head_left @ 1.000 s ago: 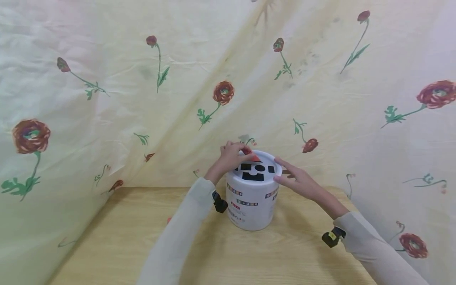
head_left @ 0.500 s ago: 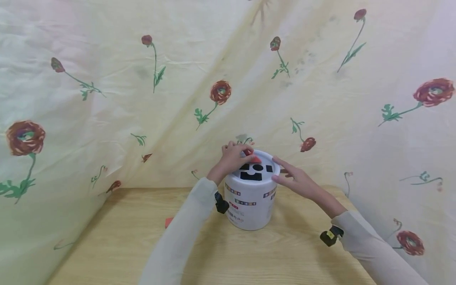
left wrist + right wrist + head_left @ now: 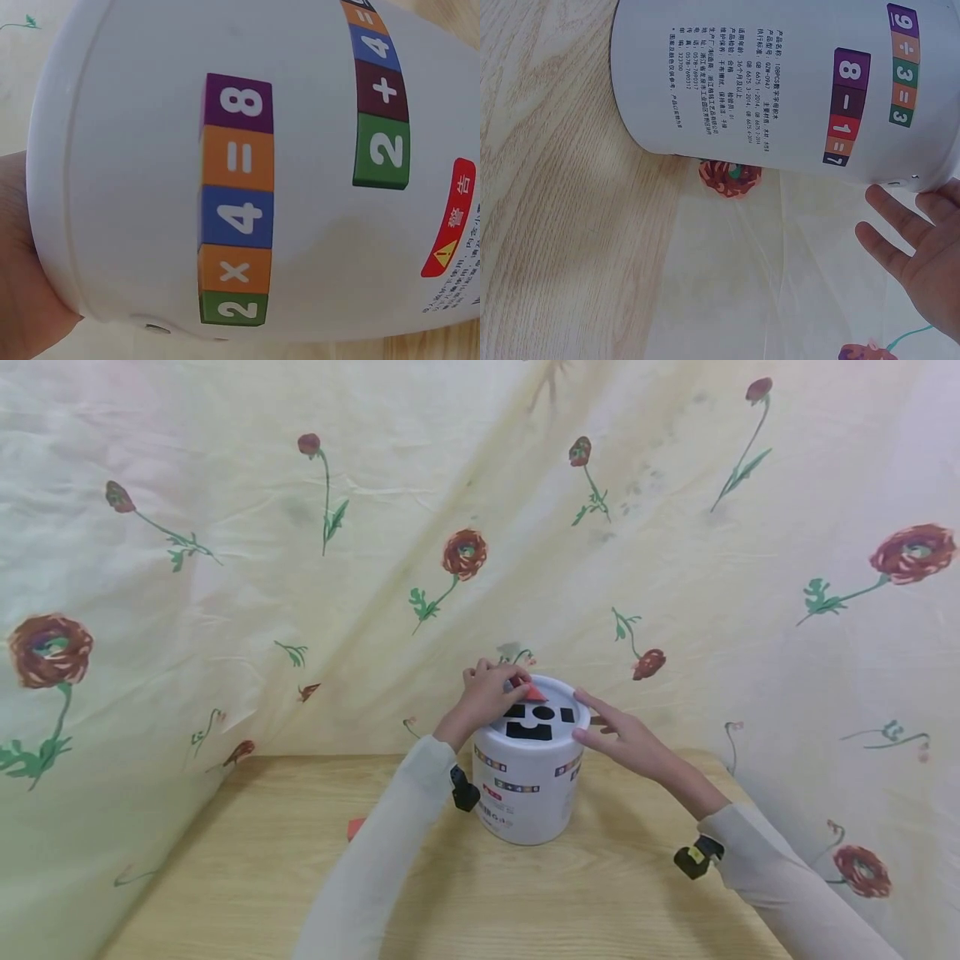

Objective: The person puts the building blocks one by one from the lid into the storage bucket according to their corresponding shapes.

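Observation:
A white bucket (image 3: 525, 814) with a shape-sorter lid (image 3: 498, 727) stands upright on the table. Its lid has several black cut-outs, among them a round one and a notched one. My left hand (image 3: 483, 695) reaches over the far left of the lid and pinches a red triangular block (image 3: 536, 694) close over the surface. Part of that block is hidden by the fingers. At the lid's right rim, my right hand (image 3: 630, 742) rests with thumb and fingers spread; the right wrist view has its fingertips (image 3: 877, 196) right at the bucket's upper side.
Another red block (image 3: 354, 828) lies on the wooden table (image 3: 255, 860), partly hidden behind the left sleeve (image 3: 375, 852). A flowered cloth (image 3: 375, 568) hangs behind and beside the table. Printed sums such as the 2×4=8 label (image 3: 237, 199) decorate the bucket's wall.
The pinched red block has turned and come down flatter over the lid, between the first frame and now. My right hand keeps its place at the rim. The whole view has shifted slightly.

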Available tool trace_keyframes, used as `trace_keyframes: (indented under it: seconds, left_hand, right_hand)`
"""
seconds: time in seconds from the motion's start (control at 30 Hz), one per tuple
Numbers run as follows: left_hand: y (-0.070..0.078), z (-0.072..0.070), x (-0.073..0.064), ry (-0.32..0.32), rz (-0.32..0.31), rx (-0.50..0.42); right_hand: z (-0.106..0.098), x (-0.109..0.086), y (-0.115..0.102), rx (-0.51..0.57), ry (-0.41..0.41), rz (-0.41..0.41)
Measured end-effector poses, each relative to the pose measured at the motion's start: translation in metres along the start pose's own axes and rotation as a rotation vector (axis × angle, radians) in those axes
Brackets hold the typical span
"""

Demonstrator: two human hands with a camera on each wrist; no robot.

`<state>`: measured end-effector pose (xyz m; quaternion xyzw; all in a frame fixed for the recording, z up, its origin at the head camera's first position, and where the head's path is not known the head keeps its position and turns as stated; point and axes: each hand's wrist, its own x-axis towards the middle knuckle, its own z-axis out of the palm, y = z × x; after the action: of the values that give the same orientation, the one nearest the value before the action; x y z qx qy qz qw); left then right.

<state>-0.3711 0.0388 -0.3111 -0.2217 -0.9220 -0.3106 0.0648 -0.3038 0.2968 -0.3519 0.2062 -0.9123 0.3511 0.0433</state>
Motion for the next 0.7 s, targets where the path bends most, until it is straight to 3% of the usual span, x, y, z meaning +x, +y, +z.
trace_keyframes:
  seconds: [0.33,0.7]
  left_hand:
    - [0.0030,0.0042,0.0057,0.032,0.019,0.046]
    - [0.0079,0.0089,0.0088,0.048,-0.006,0.153]
  right_hand:
    - [0.0003,-0.0011,-0.0003,-0.002,-0.001,0.009]
    - [0.0006,-0.0015,-0.0002,0.001,0.001,0.008]
